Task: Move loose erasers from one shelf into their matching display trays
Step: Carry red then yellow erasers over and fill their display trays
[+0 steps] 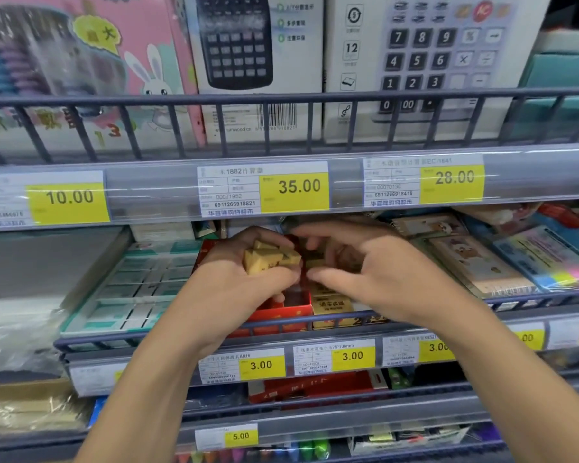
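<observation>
So both hands were up at the middle shelf of a stationery rack, right over a red display tray. The left hand had a bunch of yellow erasers piled in it, fingers curled around the heap so it sat cupped against the palm, just above the back part of the red tray. The right hand was just beside it, fingers bent down and close together over a yellow display tray that sat touching the red one on its right side; it looked like the fingertips were on an eraser in there, but the hand covered that spot and I honestly couldn't tell if it was gripping anything. A couple of wrapped yellow erasers showed at the front of that yellow tray. To the left on the same shelf sat a teal tray of white erasers, and to the right some notebooks. The shelf above carried two boxed calculators, a pink rabbit box, and price tags reading 10.00, 35.00 and 28.00. The tags under the trays said 3.00.
</observation>
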Motion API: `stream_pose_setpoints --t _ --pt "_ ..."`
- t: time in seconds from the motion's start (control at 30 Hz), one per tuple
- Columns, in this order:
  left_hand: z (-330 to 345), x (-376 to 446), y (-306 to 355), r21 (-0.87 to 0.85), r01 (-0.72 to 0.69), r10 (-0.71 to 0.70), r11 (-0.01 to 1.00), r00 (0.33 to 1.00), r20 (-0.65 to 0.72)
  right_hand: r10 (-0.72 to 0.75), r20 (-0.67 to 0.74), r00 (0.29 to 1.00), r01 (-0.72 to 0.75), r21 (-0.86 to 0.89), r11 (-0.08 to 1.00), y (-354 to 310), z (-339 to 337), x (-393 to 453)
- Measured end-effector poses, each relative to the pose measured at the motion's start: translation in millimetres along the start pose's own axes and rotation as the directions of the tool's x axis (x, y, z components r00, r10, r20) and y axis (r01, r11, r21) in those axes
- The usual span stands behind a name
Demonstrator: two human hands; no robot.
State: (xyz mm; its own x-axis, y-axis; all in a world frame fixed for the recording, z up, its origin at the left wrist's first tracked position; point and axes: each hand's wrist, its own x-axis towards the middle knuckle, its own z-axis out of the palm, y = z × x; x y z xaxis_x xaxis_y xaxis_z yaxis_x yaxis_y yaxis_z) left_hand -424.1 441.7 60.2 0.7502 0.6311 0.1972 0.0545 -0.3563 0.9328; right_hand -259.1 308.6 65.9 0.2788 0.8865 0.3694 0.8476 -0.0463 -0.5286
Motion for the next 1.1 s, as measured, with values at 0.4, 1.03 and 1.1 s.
stream_pose_setpoints --t 0.4,1.03,1.1 --pt "-3 -2 2 -0.024 0.038 -0.038 0.999 0.999 0.028 0.017 -0.05 0.999 -0.005 0.223 0.975 1 12 -5" --pt "1 3 -9 -0.261 -0.045 0.057 0.964 0.998 0.037 0.146 -0.051 0.988 -0.128 0.255 0.958 4 10 -13" --pt "1 3 -11 -0.228 -0.068 0.079 0.971 0.996 0.039 0.202 -0.055 0.978 -0.165 0.387 0.907 2 11 -10"
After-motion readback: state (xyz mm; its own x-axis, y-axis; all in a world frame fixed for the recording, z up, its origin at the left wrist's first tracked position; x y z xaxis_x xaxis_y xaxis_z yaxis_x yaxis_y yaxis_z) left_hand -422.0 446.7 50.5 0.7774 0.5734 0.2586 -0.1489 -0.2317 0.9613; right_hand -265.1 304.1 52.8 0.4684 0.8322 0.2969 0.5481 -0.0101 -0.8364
